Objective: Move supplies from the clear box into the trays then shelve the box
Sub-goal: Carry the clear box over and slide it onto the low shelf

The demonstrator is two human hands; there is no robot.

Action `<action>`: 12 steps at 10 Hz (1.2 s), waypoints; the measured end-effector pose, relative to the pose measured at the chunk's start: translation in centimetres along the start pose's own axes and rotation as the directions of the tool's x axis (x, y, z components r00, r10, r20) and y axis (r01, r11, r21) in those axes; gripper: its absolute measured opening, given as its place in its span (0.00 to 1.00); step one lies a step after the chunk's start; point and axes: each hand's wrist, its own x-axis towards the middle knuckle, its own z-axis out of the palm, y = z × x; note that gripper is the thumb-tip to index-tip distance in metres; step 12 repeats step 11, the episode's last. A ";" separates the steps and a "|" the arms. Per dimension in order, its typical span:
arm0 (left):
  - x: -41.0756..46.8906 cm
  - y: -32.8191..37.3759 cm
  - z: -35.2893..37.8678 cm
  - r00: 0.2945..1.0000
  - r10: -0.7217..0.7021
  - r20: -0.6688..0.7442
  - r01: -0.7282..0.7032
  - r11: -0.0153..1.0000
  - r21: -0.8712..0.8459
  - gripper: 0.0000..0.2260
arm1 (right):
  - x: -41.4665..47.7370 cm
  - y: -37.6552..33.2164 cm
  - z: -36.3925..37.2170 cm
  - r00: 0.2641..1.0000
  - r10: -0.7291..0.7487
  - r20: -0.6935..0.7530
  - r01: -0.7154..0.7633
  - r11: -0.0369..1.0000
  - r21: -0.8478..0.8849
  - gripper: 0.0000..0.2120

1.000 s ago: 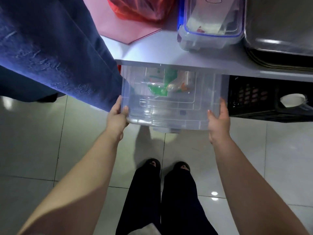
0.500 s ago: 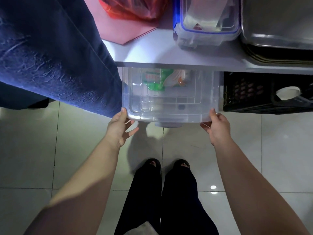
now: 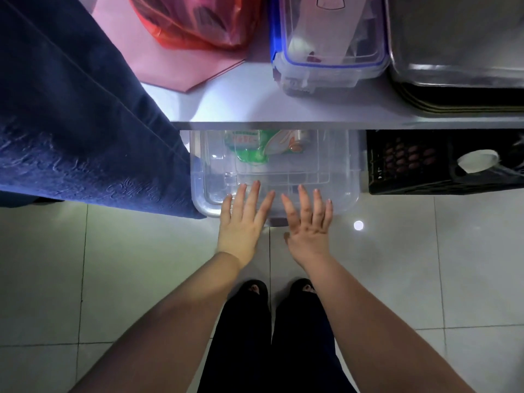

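Observation:
The clear box (image 3: 337,177) with its clear lid sits on the lower level under the white shelf (image 3: 241,106), its front part sticking out over the floor. A green and white packet (image 3: 255,146) shows through the lid at the back. My left hand (image 3: 243,219) and my right hand (image 3: 307,222) lie side by side against the box's near edge, palms down, fingers spread, holding nothing.
A black crate (image 3: 411,163) with a white round thing stands right of the box. Blue jeans fabric (image 3: 71,114) hangs at the left. On the shelf are a red bag (image 3: 195,21), pink paper, a blue-rimmed container (image 3: 329,43) and metal trays (image 3: 459,52). My feet stand on tiled floor.
My hands let go of the box's sides and came together flat at its front middle. The box has slid further in under the shelf.

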 end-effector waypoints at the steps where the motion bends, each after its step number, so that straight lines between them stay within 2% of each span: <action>1: 1.5 -0.1 0.5 0.995 -0.024 -0.101 0.021 0.999 -0.029 0.36 | 1.8 0.4 0.2 0.980 0.012 -0.200 -0.024 0.998 -0.058 0.37; 2: 3.5 -0.9 0.2 0.991 -0.006 -0.131 0.002 1.000 -0.030 0.32 | 4.0 1.1 -0.3 0.968 -0.036 -0.248 0.027 0.999 -0.042 0.38; 3: 3.7 -1.4 -0.6 0.996 0.023 -0.082 -0.025 0.999 -0.023 0.34 | 4.4 2.1 -1.1 0.982 -0.099 -0.164 0.101 0.995 0.009 0.43; 4: 3.2 -2.1 -1.2 0.992 0.086 -0.091 -0.092 0.994 -0.065 0.34 | 4.0 2.7 -1.9 0.989 -0.111 -0.099 0.123 0.984 0.130 0.42; 5: 3.1 -3.3 -1.4 0.964 0.135 -0.228 -0.172 0.974 -0.150 0.26 | 3.9 3.3 -2.8 0.982 -0.129 -0.138 0.154 0.968 0.196 0.30; 6: 3.2 -3.3 -1.6 0.959 0.126 -0.254 -0.185 0.957 -0.223 0.23 | 4.3 3.3 -3.3 0.987 -0.091 -0.136 0.123 0.958 0.258 0.24; 7: 3.7 -3.2 -2.3 0.969 0.079 -0.236 -0.146 0.947 -0.285 0.17 | 5.0 2.7 -3.8 0.996 0.029 -0.082 0.006 0.917 0.398 0.18; 8: 4.1 -2.8 -3.6 0.989 0.034 -0.143 -0.081 0.938 -0.338 0.14 | 5.1 2.1 -4.6 0.996 0.092 -0.020 -0.074 0.899 0.431 0.15; 9: 4.2 -1.5 -6.2 0.999 0.006 0.034 0.005 0.944 -0.331 0.15 | 5.3 1.9 -7.2 0.985 0.116 0.131 -0.162 0.887 0.431 0.15; 10: 5.1 1.0 -11.5 0.989 0.135 0.059 -0.109 0.938 -0.329 0.17 | 4.5 2.9 -13.1 0.975 0.192 0.109 -0.220 0.825 0.521 0.13; 11: 6.5 5.6 -18.6 0.958 0.280 -0.063 -0.285 0.902 -0.324 0.18 | 1.6 7.4 -20.6 0.922 0.368 -0.122 -0.265 0.829 0.493 0.13; 12: 6.5 5.6 -18.6 0.958 0.280 -0.063 -0.285 0.902 -0.324 0.18 | 1.6 7.4 -20.6 0.922 0.368 -0.122 -0.265 0.829 0.493 0.13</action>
